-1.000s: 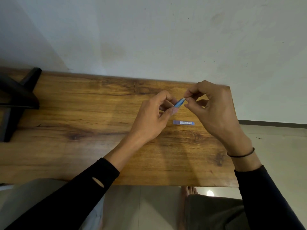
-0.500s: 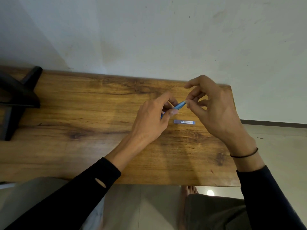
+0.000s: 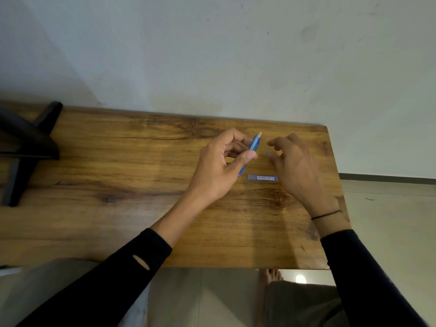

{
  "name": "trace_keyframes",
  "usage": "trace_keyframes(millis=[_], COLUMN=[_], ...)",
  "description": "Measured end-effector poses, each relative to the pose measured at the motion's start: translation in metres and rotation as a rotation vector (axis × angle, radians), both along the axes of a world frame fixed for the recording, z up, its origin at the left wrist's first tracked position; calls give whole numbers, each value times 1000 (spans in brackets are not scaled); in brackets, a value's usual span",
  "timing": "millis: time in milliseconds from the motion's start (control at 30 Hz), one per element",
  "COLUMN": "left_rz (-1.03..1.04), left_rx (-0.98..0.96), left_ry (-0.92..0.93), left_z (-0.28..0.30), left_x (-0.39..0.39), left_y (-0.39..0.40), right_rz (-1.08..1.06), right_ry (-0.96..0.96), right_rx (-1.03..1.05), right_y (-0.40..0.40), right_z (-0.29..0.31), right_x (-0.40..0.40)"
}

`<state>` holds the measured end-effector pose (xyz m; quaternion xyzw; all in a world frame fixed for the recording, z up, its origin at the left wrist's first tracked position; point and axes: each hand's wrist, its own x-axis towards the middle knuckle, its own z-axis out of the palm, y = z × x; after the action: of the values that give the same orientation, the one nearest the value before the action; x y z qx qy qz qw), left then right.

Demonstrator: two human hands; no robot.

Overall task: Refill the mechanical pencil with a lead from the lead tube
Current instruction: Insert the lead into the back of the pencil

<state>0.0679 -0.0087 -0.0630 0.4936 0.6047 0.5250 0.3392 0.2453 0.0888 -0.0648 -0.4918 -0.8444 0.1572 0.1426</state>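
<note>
Pencil [image 3: 254,145] pinched in left hand [image 3: 218,167], pointing to 1 o'clock; right hand [image 3: 296,167] loosely spread, blurred, seemingly empty. Risk: snapping thin lead from tube [image 3: 262,177].

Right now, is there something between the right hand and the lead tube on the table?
Nothing visible does. The lead tube lies flat on the wooden table, just beside the right hand, with bare wood between them. The left hand holds the mechanical pencil farther back, clear of that path.
</note>
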Motion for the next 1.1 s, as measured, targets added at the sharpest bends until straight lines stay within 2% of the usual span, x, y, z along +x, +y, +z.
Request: trace_keyframes(millis=[100,400,467,633,733,833,933,1100], left_rz=[10,13,11,31,34,30,25,20], left_rx=[-1,-5,-5,6,7,-6,-15,-2], left_ry=[-16,-11,-7,-2,-6,-14,-26,-9], left_z=[1,3,4,2,0,-3,-5,-7], left_x=[-1,-2,-2,-3,-3,-1,0,-2], left_y=[0,1,1,3,4,4,3,3], right_rz=[4,16,8,-29,70,157,180,199], right_ry=[-86,-67,96,680,868,838,732,688], right_rx=[20,57,-5,-266,-301,-306,-293,-311], right_y=[-4,1,3,4,1,-5,-7,-5], right_z=[-11,-13,-4,33,51,58,57,58], right_x=[-4,-1,-1,-7,-9,-12,-12,-9])
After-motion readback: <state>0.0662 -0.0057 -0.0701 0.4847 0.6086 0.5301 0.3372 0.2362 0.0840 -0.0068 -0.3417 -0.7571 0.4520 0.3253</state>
